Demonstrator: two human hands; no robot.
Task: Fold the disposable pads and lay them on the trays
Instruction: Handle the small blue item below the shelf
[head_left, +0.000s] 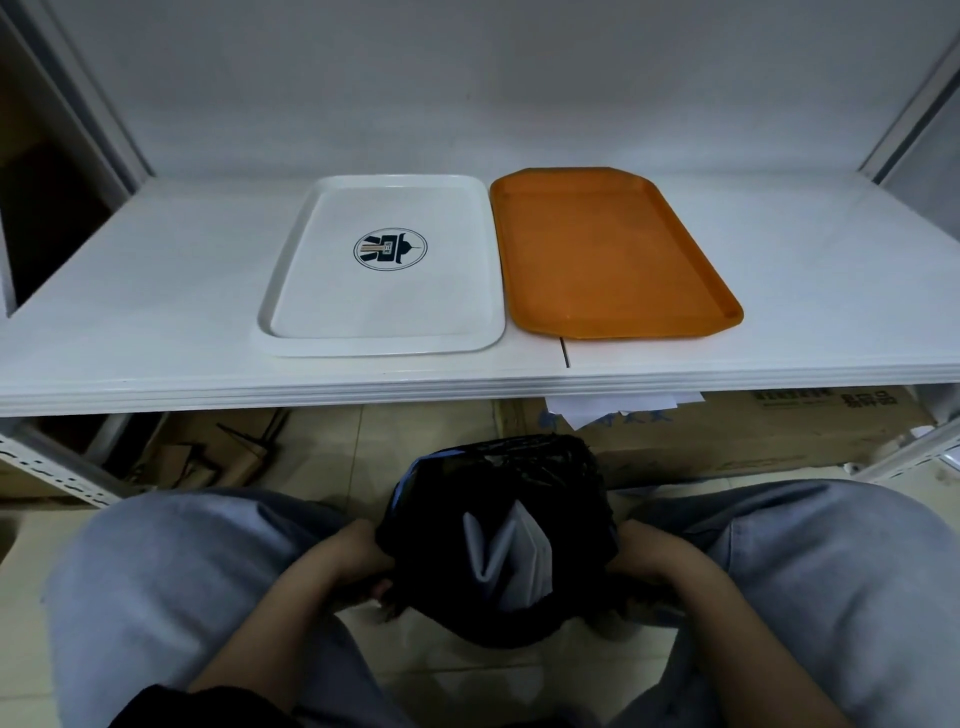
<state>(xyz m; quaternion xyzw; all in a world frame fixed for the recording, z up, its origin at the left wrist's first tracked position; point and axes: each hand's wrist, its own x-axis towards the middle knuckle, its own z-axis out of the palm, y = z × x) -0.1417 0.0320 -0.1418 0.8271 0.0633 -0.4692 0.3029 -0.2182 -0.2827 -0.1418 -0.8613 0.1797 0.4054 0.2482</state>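
Black bag (498, 545) is sitting between the person's knees, well in front of the white shelf (156, 322) edge and below it. Mouth is gaping open; folded white disposable pads (506, 558) are standing upright inside it, several sheets packed together.

Left hand (353, 558) is gripping the bag's left rim, fingers curled into the plastic. Right hand (644, 558) is gripping the right rim the same way, fingers clamped on the plastic, tips hidden in the folds. Both are holding the mouth spread.

On the shelf, going left to right: white tray (382, 343) is lying flat, nothing in it; orange tray (623, 327) is lying just beside it on its right, edges nearly touching, also holding nothing. Both are lying near the shelf's front edge.

Under the shelf: cardboard scraps (197, 457) are lying on the tiled floor at left; a cardboard box (753, 436) is sitting at right, with white paper sheets (613, 405) poking out above it just below the shelf edge.

Markings: white tray is carrying a round dark logo (390, 249) at centre, text too small to read. Box is showing printed characters, upside down, not legible.
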